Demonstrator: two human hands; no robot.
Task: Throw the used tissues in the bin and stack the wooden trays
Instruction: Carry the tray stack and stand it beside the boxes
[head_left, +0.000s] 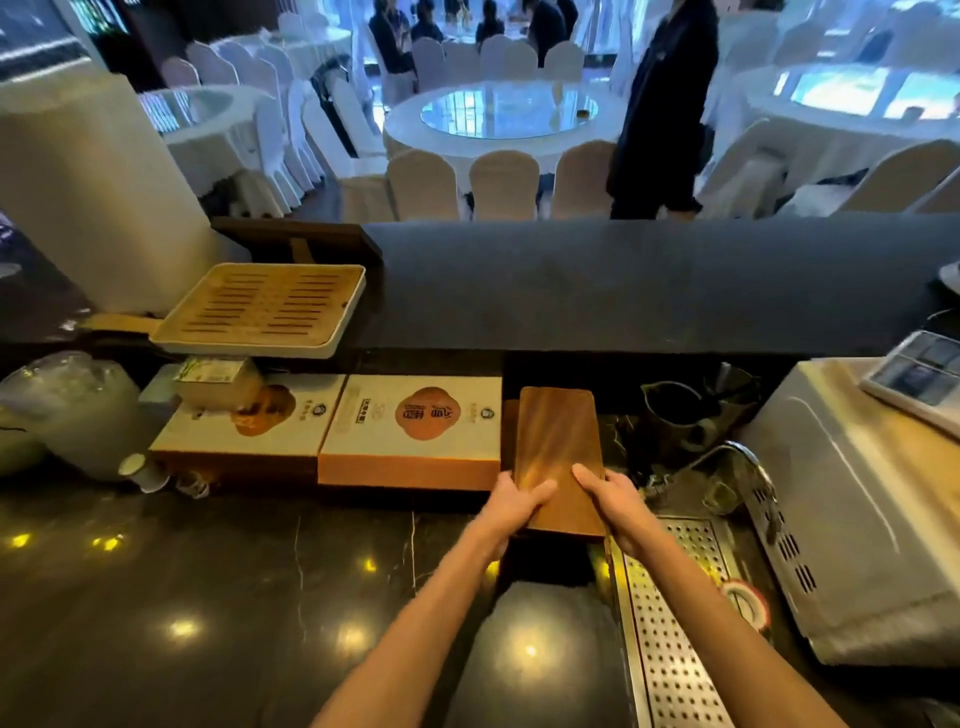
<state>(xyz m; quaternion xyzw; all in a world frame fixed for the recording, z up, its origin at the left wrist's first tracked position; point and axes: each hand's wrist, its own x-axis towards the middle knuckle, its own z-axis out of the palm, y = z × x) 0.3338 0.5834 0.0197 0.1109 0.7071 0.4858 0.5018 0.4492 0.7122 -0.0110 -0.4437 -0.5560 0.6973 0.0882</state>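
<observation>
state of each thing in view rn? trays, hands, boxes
wooden tray: flat-side up, held at its near end by both hands
left hand: gripping tray's left edge
right hand: gripping tray's right edge
slatted tray: upright, empty, perched on a carton
gift boxes: closed, side by side

Both forearms are bare to the frame's edge, with no sleeves, left hand (511, 512) and right hand (615, 506) ungloved.

Both bare forearms stretched forward, converging. Left hand (511, 506) and right hand (610, 501) side by side, thumbs on top, fingers apparently curled under, each grip closed on the near end of the tray (558, 452).
</observation>
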